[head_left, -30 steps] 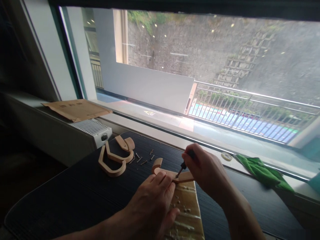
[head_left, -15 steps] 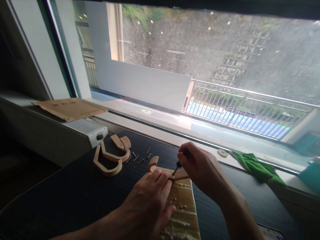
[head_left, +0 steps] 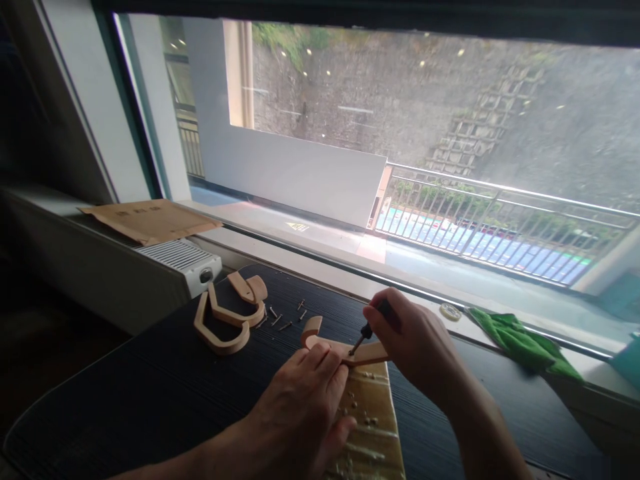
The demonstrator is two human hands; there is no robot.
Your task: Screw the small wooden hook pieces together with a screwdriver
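We find the right hand (head_left: 407,333) bare at the grip, its fingers (head_left: 375,317) uncovered and its knuckles rounded. Behind the grip, the wrist narrows into the right forearm (head_left: 480,423), which is also bare and darkens into shadow toward the edge of view. Beside the grip, we note the bare left hand (head_left: 305,393): broad back, ridged knuckles, thumb (head_left: 343,430) plainly outlined. Behind it, the left forearm (head_left: 205,457) is uncovered as far as we can see. Fingernail detail is too small to tell.
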